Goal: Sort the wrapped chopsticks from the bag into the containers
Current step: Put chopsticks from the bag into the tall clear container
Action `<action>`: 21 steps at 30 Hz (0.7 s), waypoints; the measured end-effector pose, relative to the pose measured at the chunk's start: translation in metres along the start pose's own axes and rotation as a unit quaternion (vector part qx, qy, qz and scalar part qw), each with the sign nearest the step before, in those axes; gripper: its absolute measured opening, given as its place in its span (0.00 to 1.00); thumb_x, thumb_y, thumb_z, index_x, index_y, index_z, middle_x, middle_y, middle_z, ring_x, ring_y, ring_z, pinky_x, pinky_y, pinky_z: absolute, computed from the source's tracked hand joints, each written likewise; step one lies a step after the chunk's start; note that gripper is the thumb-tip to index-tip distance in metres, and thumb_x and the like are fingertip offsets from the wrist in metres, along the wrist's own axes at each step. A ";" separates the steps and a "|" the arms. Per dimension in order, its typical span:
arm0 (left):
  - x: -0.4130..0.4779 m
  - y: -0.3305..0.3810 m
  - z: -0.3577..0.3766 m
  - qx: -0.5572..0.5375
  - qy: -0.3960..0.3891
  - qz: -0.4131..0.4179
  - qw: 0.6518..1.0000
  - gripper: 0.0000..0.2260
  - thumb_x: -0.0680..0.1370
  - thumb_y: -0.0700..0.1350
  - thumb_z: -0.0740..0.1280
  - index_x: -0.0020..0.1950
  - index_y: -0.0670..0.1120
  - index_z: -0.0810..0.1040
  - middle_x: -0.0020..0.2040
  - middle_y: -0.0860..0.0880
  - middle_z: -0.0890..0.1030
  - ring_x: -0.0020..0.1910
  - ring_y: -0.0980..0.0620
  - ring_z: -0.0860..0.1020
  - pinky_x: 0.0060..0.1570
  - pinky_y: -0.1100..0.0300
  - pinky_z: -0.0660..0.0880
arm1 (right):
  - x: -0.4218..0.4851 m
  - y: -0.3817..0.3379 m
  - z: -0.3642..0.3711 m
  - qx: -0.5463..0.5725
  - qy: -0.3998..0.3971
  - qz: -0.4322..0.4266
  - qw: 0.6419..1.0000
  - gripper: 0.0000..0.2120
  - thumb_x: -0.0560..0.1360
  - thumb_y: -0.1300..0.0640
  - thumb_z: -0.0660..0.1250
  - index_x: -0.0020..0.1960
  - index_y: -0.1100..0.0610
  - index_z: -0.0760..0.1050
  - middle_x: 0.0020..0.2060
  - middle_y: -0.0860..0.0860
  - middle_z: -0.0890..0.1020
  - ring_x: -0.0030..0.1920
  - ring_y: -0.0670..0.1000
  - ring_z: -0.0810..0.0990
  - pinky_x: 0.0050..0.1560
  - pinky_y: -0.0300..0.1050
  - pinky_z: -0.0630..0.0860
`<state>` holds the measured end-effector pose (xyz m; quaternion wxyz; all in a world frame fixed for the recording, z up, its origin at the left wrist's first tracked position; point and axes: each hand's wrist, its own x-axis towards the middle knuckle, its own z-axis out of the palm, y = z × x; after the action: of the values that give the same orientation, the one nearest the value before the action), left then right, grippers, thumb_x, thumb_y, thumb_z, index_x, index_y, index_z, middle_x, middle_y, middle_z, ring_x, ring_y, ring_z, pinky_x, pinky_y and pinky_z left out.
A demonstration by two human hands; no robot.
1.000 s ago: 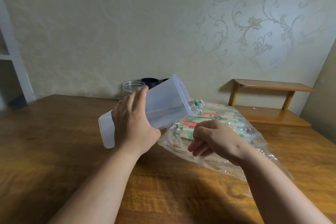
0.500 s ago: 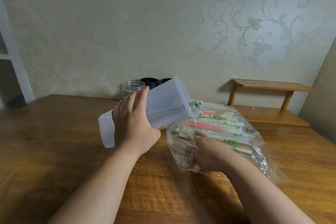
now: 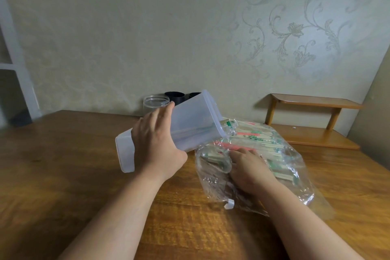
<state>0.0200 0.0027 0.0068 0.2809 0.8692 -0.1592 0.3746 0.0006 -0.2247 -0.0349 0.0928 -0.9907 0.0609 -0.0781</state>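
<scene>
My left hand grips a tall translucent plastic container and holds it tilted above the wooden table. The container's open mouth points up and right, against the top of a clear plastic bag. The bag lies on the table and holds several wrapped chopsticks with red and green print. My right hand is pushed into the near end of the bag, its fingers lying on the chopstick pile. Faint stick shapes show through the container's wall.
A clear round jar and two black cups stand at the table's back edge by the wall. A small wooden two-tier shelf sits at the back right. A white shelf unit stands far left.
My right hand has gone from the outside of the bag's near end into the bag and reached the chopsticks. The bag has bunched up round my wrist. The container stays tilted.
</scene>
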 end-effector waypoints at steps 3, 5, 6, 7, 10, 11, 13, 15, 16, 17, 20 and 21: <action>0.000 0.000 0.000 0.002 0.001 0.001 1.000 0.46 0.60 0.43 0.78 0.76 0.50 0.62 0.69 0.49 0.69 0.67 0.47 0.64 0.68 0.44 0.61 | 0.000 -0.001 0.002 0.000 0.014 0.006 1.000 0.14 0.77 0.54 0.57 0.59 0.48 0.77 0.59 0.51 0.77 0.61 0.58 0.69 0.61 0.52 0.69; 0.000 0.000 0.000 0.003 0.001 0.002 1.000 0.46 0.60 0.42 0.77 0.76 0.50 0.62 0.69 0.49 0.69 0.67 0.47 0.64 0.68 0.45 0.60 | 0.000 -0.002 0.002 -0.007 0.009 0.004 1.000 0.14 0.78 0.52 0.57 0.59 0.49 0.78 0.59 0.51 0.77 0.60 0.58 0.69 0.61 0.52 0.68; 0.000 0.000 0.000 0.003 0.001 0.003 1.000 0.46 0.60 0.42 0.77 0.76 0.50 0.62 0.69 0.49 0.69 0.67 0.47 0.64 0.68 0.45 0.60 | 0.000 -0.003 0.003 -0.009 0.005 0.003 1.000 0.14 0.79 0.51 0.57 0.60 0.48 0.77 0.59 0.51 0.76 0.61 0.58 0.69 0.61 0.52 0.67; 0.000 0.000 0.001 0.003 0.001 0.003 1.000 0.46 0.60 0.42 0.77 0.76 0.50 0.62 0.69 0.49 0.69 0.67 0.48 0.64 0.68 0.45 0.60 | -0.001 -0.004 0.002 -0.010 0.001 0.003 1.000 0.15 0.79 0.50 0.57 0.61 0.48 0.77 0.60 0.51 0.75 0.61 0.58 0.68 0.61 0.52 0.66; 0.000 0.000 0.001 0.003 0.004 0.003 1.000 0.46 0.60 0.43 0.77 0.76 0.50 0.62 0.69 0.49 0.69 0.67 0.48 0.64 0.68 0.45 0.60 | -0.003 -0.004 0.002 -0.015 -0.007 -0.001 1.000 0.15 0.80 0.47 0.57 0.62 0.48 0.75 0.61 0.51 0.73 0.63 0.58 0.67 0.63 0.54 0.65; 0.000 0.000 0.001 0.003 0.004 0.002 1.000 0.46 0.60 0.42 0.77 0.76 0.50 0.62 0.69 0.49 0.69 0.67 0.48 0.64 0.69 0.45 0.60 | -0.003 -0.005 0.002 -0.014 -0.007 -0.001 1.000 0.14 0.80 0.46 0.57 0.61 0.48 0.76 0.61 0.51 0.73 0.63 0.58 0.67 0.62 0.54 0.65; 0.000 0.000 0.001 0.003 0.001 0.002 1.000 0.47 0.60 0.43 0.77 0.76 0.50 0.62 0.69 0.49 0.68 0.67 0.49 0.63 0.69 0.45 0.60 | -0.003 -0.007 0.001 -0.001 0.002 0.002 1.000 0.12 0.79 0.48 0.58 0.56 0.49 0.77 0.59 0.51 0.76 0.61 0.58 0.69 0.59 0.52 0.65; 0.000 0.000 0.001 0.004 0.000 0.003 1.000 0.47 0.60 0.43 0.77 0.76 0.50 0.62 0.69 0.49 0.68 0.67 0.49 0.62 0.69 0.45 0.60 | -0.003 -0.009 -0.001 0.011 0.013 0.005 1.000 0.06 0.77 0.52 0.60 0.47 0.50 0.76 0.55 0.51 0.78 0.59 0.59 0.72 0.53 0.50 0.65; 0.000 0.000 0.001 0.005 -0.001 0.003 1.000 0.47 0.60 0.43 0.77 0.76 0.50 0.62 0.69 0.49 0.68 0.67 0.49 0.62 0.69 0.46 0.60 | -0.004 -0.011 -0.003 0.015 0.013 0.004 1.000 0.04 0.77 0.53 0.61 0.44 0.49 0.73 0.54 0.51 0.79 0.57 0.58 0.74 0.51 0.49 0.64; 0.000 0.000 0.001 0.005 -0.001 0.003 1.000 0.47 0.60 0.43 0.77 0.76 0.50 0.62 0.69 0.49 0.68 0.67 0.49 0.62 0.69 0.46 0.60 | -0.005 -0.011 -0.004 0.019 0.013 0.001 1.000 0.04 0.76 0.53 0.62 0.42 0.49 0.71 0.53 0.51 0.80 0.56 0.58 0.75 0.49 0.48 0.64; 0.000 0.000 0.001 0.005 -0.005 -0.001 1.000 0.46 0.60 0.42 0.77 0.76 0.50 0.61 0.69 0.50 0.68 0.67 0.49 0.62 0.69 0.46 0.59 | -0.008 -0.012 -0.007 0.027 0.005 -0.009 1.000 0.04 0.76 0.50 0.64 0.44 0.49 0.71 0.52 0.50 0.80 0.53 0.56 0.76 0.46 0.47 0.65; 0.000 0.000 0.001 0.005 -0.005 -0.001 1.000 0.46 0.60 0.42 0.77 0.76 0.50 0.61 0.69 0.50 0.68 0.67 0.49 0.62 0.69 0.46 0.59 | -0.008 -0.012 -0.008 0.026 0.003 -0.012 1.000 0.05 0.76 0.50 0.65 0.44 0.49 0.71 0.53 0.50 0.80 0.52 0.56 0.76 0.46 0.47 0.65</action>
<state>0.0208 0.0020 0.0059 0.2758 0.8726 -0.1576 0.3710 -0.0076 -0.2132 -0.0263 0.1173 -0.9884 0.0475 -0.0834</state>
